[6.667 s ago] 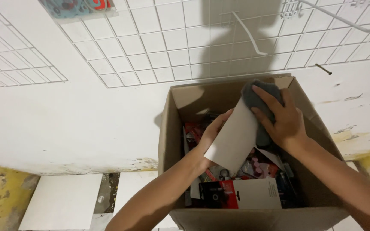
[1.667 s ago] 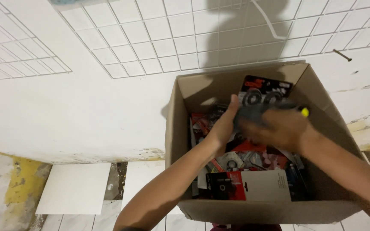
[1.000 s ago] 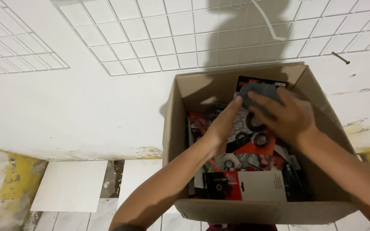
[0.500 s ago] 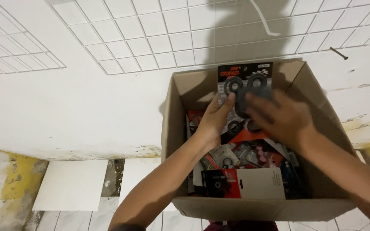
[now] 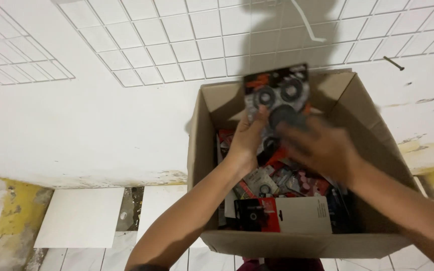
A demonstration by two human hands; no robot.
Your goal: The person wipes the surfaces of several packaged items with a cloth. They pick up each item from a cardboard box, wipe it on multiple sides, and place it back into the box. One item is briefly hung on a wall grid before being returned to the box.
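Note:
An open cardboard box (image 5: 204,150) sits in front of me, filled with several carded packs. My left hand (image 5: 247,138) holds the lower left edge of a black blister card (image 5: 277,93) with round dark rings on it, raised above the box's far side. My right hand (image 5: 322,150) is blurred, just right of and below the card, fingers curled near its lower edge; I cannot tell whether it grips the card. A red, black and white pack (image 5: 282,215) lies at the near end of the box.
A white wire grid panel (image 5: 177,45) hangs on the white wall behind the box, with another grid (image 5: 6,65) at the left. A nail (image 5: 394,63) sticks from the wall at right. White floor tiles (image 5: 81,216) lie below left.
The black card has risen out of the box toward the wall over the last second. My left hand lifted with it; my right hand moved lower and to the right.

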